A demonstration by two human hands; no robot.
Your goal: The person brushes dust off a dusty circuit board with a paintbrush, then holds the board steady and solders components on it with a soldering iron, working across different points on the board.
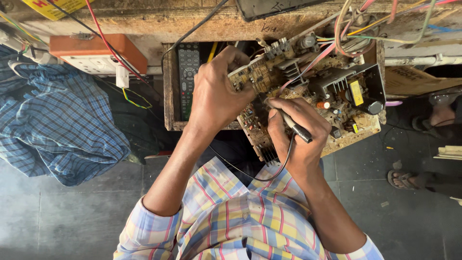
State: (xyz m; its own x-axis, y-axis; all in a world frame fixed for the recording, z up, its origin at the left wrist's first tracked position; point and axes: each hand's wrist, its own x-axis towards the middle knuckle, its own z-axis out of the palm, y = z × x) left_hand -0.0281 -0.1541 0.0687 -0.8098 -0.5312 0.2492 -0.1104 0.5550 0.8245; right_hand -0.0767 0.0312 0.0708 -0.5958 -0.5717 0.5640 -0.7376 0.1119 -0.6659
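Right hand (298,130): fingers curled shut around a black probe (294,126) held like a pen, its tip pointing up-left onto the board; a thin black lead (269,174) loops from the probe's rear down over the checked shirt (236,216). Left hand (216,94): fingers closed on the upper left edge of the circuit board (308,96), knuckles toward the camera. The tan board lies tilted between the two hands, resting on the wooden bench edge (168,86), and carries a black finned heat sink (332,82), a yellow component (356,92) and coloured wires (346,33) running off its top. Just left of the left hand, a dark remote control (188,77) lies in the bench recess. Farther left: an orange and white socket box (96,55) and a blue checked cloth (57,120). At far right, another person's sandalled foot (404,179) rests on the grey floor (72,216).
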